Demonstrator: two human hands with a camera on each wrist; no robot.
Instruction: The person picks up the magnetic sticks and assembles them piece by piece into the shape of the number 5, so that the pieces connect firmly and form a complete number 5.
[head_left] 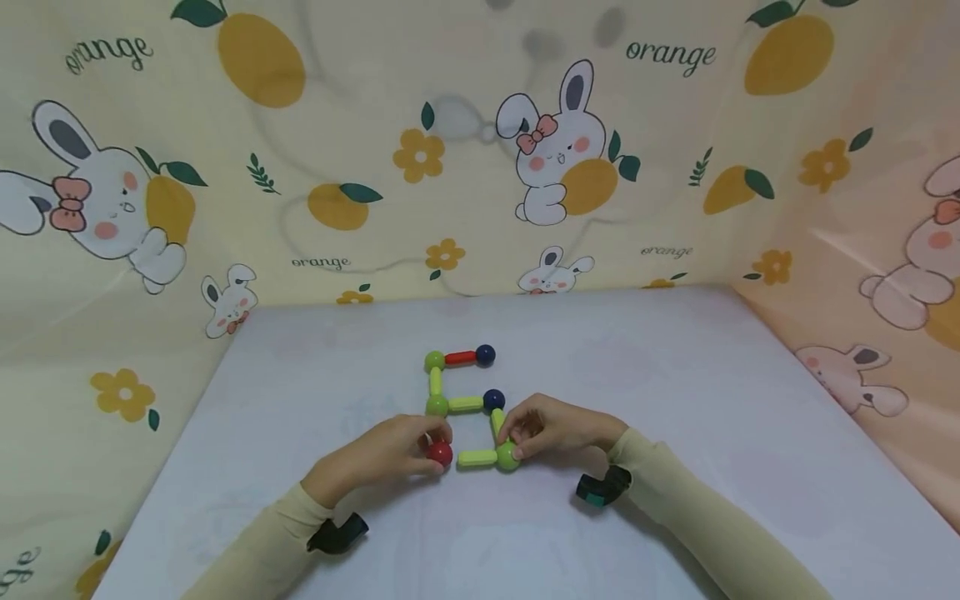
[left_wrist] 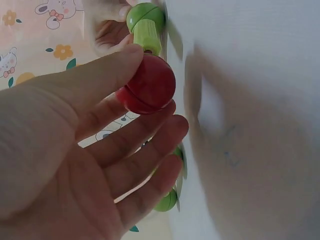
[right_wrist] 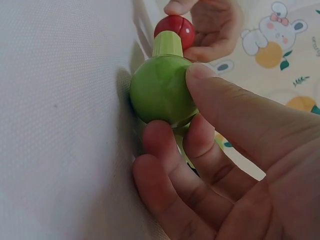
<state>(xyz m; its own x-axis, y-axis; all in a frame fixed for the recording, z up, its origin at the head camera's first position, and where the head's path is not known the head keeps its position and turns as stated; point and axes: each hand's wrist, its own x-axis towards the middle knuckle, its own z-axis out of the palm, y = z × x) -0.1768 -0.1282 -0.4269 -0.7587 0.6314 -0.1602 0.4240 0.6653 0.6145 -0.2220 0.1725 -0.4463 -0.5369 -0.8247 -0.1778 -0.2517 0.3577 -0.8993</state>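
My left hand (head_left: 382, 450) pinches a red ball (head_left: 440, 453) between thumb and fingers. Just right of that ball lies the free end of a light green stick (head_left: 477, 459); a narrow gap shows in the head view. This stick joins a green ball (head_left: 507, 456), which my right hand (head_left: 566, 425) pinches at its right side. From there a slanting green stick (head_left: 498, 423) runs up to a dark blue ball (head_left: 493, 400). Another green stick (head_left: 467, 403) links it to a green ball (head_left: 437, 405) near my left fingers.
Farther back, an upright green stick (head_left: 435, 382) leads to a green ball (head_left: 434, 361), then a red stick (head_left: 460, 357) and a dark blue ball (head_left: 485, 355). All lie on a white table (head_left: 637, 358). Patterned cloth (head_left: 465, 192) hangs behind and beside it.
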